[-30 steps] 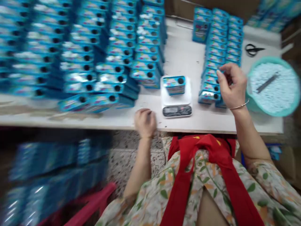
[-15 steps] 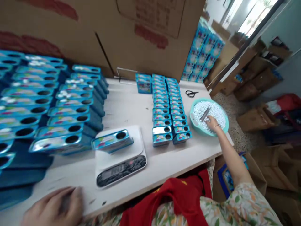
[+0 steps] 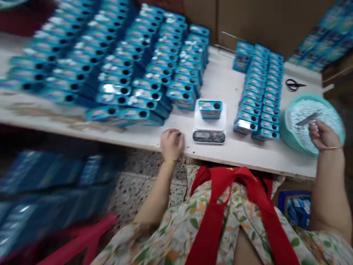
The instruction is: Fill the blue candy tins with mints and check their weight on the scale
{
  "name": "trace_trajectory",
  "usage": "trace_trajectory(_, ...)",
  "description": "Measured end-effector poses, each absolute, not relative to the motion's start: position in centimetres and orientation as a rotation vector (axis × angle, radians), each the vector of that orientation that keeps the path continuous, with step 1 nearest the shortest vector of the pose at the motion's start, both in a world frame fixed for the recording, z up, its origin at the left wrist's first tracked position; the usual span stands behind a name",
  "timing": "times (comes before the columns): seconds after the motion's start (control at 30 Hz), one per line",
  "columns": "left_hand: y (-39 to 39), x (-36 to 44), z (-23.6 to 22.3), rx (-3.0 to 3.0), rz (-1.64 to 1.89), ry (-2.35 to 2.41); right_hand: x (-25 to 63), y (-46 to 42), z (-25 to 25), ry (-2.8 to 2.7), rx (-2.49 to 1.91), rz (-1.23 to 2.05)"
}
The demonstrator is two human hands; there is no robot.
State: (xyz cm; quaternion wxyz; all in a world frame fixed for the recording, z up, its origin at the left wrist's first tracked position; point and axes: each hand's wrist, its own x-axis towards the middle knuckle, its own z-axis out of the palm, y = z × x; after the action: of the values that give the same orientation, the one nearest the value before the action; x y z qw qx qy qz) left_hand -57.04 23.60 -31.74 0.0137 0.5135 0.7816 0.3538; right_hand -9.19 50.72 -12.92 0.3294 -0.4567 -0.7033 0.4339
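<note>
My right hand is at the near right part of a turquoise basin filled with small white pellets. Its fingers are pinched around a few white pellets. A flat grey metal strip lies on the pellets beside the fingertips. My left hand rests as a loose fist at the table's front edge, with nothing visible in it. To its right stands a white digital scale bearing one blue box with a dark round hole on top. The scale's reading is too blurred to read.
Rows of blue boxes with white pellets on top fill the left. Two more rows stand between scale and basin. Black scissors lie behind the basin. Wrapped box stacks rise at the back right. A pink stool is below left.
The view has swung left, bringing my left arm and more box rows into sight. My right hand has lifted slightly off the pellets, with some between its fingers. My left hand stays curled.
</note>
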Motion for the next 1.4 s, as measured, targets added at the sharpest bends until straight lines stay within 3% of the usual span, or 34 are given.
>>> trace_trajectory(0.17,23.6,-57.1,-32.0,1.643,1.079,2.463,-21.9,49.2,-12.0,-1.742,-1.184,1.474)
trace_trajectory(0.33,23.5,-56.9,-31.9,1.607,1.127,2.422,-35.0,47.3,-11.8,-2.091,-0.979,1.615)
trace_trajectory(0.6,23.5,-56.5,-31.3,1.593,1.135,2.433,-38.9,48.3,-14.2,-2.716,-0.711,0.818)
trace_trajectory(0.77,23.5,-56.4,-31.3,1.557,1.150,2.432,-39.7,48.6,-14.2,-2.805,-0.843,0.690)
trace_trajectory(0.97,23.5,-56.3,-31.1,1.506,1.176,2.407,-39.8,48.5,-13.3,-2.660,-0.795,0.915)
trace_trajectory(1.13,23.5,-56.3,-31.0,1.506,1.181,2.419,-38.3,48.0,-11.3,-2.154,-1.259,1.571)
trace_trajectory(1.23,23.5,-56.3,-31.0,1.519,1.192,2.419,-36.7,48.3,-10.9,-1.864,-1.305,1.837)
trace_trajectory(1.4,23.5,-56.3,-31.1,1.507,1.190,2.409,-35.6,48.5,-11.5,-1.898,-1.260,1.750)
